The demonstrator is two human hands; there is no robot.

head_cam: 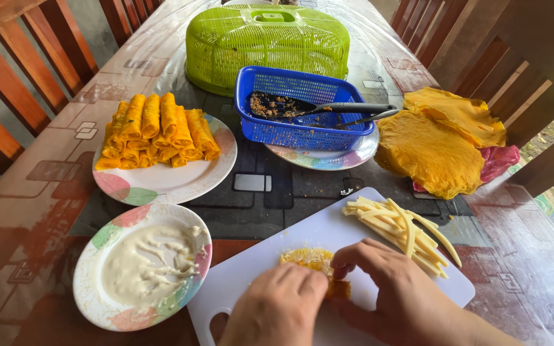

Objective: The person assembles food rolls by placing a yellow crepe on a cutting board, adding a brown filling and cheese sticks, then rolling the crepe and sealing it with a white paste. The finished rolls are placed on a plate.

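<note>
My left hand and my right hand both press on a yellow-orange wrapper roll lying on a white cutting board. The fingers of both hands curl over the roll and hide most of it. A pile of pale yellow cheese sticks lies on the board's right corner, just beyond my right hand. A plate with white paste stands left of the board.
A plate of several finished orange rolls sits at the left. A blue basket with a spoon rests on a plate, a green mesh food cover behind it. Flat orange wrappers lie at the right. Wooden chairs flank the table.
</note>
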